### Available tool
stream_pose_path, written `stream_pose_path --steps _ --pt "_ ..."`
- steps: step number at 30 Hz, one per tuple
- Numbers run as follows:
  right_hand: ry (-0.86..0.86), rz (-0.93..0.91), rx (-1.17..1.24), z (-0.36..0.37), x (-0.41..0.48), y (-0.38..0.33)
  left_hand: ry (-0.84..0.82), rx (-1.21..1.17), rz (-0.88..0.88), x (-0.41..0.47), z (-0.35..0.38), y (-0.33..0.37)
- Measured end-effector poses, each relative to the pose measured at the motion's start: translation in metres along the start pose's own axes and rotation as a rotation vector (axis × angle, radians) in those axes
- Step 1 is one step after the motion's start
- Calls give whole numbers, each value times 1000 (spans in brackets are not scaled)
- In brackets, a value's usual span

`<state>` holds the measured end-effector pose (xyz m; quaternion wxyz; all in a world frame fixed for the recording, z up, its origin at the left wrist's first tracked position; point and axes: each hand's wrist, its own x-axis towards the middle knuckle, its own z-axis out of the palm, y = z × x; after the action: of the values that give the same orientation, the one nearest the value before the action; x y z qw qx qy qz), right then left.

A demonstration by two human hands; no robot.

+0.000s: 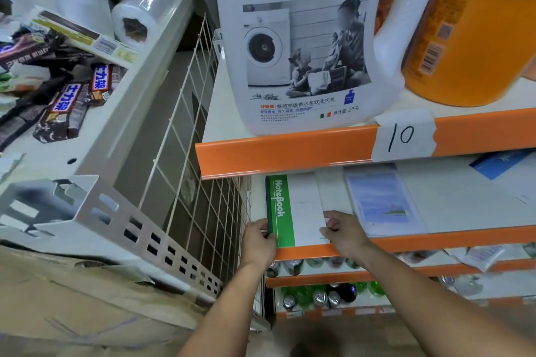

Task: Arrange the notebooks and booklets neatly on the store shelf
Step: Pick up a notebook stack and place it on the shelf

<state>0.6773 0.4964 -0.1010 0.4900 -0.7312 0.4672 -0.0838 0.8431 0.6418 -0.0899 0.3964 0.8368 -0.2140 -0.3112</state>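
left hand (258, 240): fingers curled round the near left corner of the green-spined notebook (301, 206), gripping it at the spine. right hand (345, 235): thumb and fingers pinch the near right edge of its white cover. both hands hold the same item.

notebook lies flat at the left end of the middle shelf (435, 236), its front edge at the orange lip, just beside the wire divider (214, 211). could be a small stack rather than one book; the view is too blurred to tell.

to its right, apart from it, lies a pale booklet (383, 203); a blue booklet (499, 165) sits skewed further back.

step in hand, as i judge it: squaring the notebook to the shelf front. the next move calls for releasing it, then bringing the booklets alongside, edges parallel.
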Motion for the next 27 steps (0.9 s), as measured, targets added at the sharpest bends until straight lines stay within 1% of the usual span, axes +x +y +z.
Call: stream_pose_path --steps 14,27 --pt "-5 -3 40 2 0 7 16 88 61 -10 -1 1" --pt "-12 1 41 -2 -4 1 43 119 92 -16 -2 2"
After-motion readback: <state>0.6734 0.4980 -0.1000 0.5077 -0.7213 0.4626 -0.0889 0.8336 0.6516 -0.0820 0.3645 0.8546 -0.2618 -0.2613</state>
